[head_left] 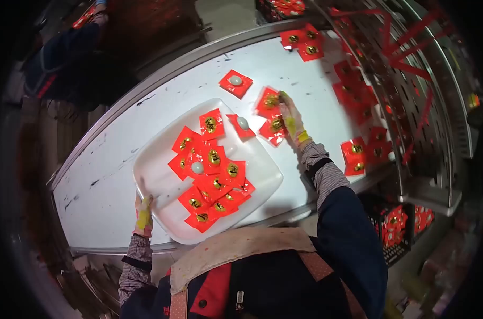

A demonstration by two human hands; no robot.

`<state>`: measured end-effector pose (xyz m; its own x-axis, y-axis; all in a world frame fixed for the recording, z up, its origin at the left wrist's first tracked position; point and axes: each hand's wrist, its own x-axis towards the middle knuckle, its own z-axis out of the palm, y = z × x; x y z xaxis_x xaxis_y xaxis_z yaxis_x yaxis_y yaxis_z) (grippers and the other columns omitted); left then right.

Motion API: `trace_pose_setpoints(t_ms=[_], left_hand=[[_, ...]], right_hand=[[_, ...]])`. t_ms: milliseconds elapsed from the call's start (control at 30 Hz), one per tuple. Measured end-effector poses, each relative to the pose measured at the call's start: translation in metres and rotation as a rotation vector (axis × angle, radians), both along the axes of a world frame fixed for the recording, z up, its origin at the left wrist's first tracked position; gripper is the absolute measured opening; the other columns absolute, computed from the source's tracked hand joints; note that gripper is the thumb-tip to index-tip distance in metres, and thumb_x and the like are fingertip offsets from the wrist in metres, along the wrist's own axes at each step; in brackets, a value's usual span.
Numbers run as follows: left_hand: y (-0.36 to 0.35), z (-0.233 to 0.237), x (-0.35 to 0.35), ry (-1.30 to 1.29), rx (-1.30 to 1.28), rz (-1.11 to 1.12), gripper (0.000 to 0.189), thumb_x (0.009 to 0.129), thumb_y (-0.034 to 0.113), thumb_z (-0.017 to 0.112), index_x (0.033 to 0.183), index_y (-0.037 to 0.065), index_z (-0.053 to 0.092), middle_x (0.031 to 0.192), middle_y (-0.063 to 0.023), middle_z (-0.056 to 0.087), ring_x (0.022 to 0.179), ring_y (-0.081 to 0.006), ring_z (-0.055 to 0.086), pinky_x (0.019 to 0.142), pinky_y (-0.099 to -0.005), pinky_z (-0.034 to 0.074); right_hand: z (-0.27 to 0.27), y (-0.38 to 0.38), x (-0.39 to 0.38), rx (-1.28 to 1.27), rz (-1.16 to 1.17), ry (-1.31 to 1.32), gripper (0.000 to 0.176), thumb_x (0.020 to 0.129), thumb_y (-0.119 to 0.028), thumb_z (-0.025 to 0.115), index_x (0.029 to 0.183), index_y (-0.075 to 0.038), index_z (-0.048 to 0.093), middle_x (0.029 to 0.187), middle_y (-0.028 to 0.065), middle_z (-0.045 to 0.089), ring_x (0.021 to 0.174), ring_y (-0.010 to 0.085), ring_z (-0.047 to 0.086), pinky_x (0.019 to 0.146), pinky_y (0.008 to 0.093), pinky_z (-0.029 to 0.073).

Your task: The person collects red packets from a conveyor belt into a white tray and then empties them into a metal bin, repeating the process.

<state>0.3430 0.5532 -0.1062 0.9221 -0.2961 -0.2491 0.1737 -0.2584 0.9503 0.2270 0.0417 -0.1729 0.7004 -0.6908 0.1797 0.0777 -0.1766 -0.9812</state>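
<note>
A white plastic tray (262, 186) lies tilted on the white work surface, with a pile of small red packets (215, 158) in it. Most packets carry a gold print; a few show a pale, egg-like round face. My left hand (144, 215), in a yellow-stained glove, grips the tray's left rim. My right hand (293, 118) is stretched out beyond the tray's far right side. Its fingers lie against two red packets (273, 127), the upper one slightly blurred. One packet (242, 123) with a pale face overlaps the tray's rim, and another (235, 81) lies farther back.
More red packets (308, 42) lie at the far right of the white surface (103, 181), others along its right side beneath a metal frame (433, 133). A black crate (393, 228) of packets stands below right. Another person's dark sleeve (66, 50) shows at upper left.
</note>
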Motion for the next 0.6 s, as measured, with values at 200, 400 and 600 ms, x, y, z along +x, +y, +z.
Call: trace_pose_setpoints(t_ms=[200, 400, 600], left_hand=[[0.044, -0.02, -0.04, 0.048, 0.024, 0.124, 0.07, 0.081, 0.013, 0.049, 0.148, 0.01, 0.029, 0.103, 0.0028, 0.05, 0.088, -0.0078, 0.047, 0.086, -0.0226, 0.041], [0.031, -0.009, -0.091, 0.067, 0.025, 0.181, 0.068, 0.083, 0.016, 0.054, 0.146, 0.005, 0.03, 0.103, 0.0019, 0.049, 0.086, -0.0079, 0.046, 0.08, -0.0223, 0.043], [-0.006, -0.008, -0.096, 0.078, -0.043, 0.127, 0.066, 0.085, 0.017, 0.054, 0.145, 0.003, 0.032, 0.105, 0.0003, 0.053, 0.086, -0.0084, 0.048, 0.08, -0.0239, 0.045]], right_hand=[[0.035, 0.018, 0.081, -0.556, 0.194, 0.031, 0.051, 0.089, -0.028, 0.055, 0.136, -0.01, 0.042, 0.138, 0.0185, 0.042, 0.127, 0.0361, 0.039, 0.107, 0.0407, 0.034], [0.033, 0.013, 0.113, -1.103, 0.441, 0.072, 0.04, 0.091, -0.027, 0.053, 0.127, -0.011, 0.052, 0.134, 0.0156, 0.047, 0.125, 0.035, 0.043, 0.105, 0.0391, 0.036], [0.012, 0.026, 0.053, -0.313, 0.673, 0.069, 0.039, 0.096, -0.032, 0.047, 0.12, -0.003, 0.057, 0.12, 0.0125, 0.059, 0.111, 0.0225, 0.056, 0.097, 0.0302, 0.042]])
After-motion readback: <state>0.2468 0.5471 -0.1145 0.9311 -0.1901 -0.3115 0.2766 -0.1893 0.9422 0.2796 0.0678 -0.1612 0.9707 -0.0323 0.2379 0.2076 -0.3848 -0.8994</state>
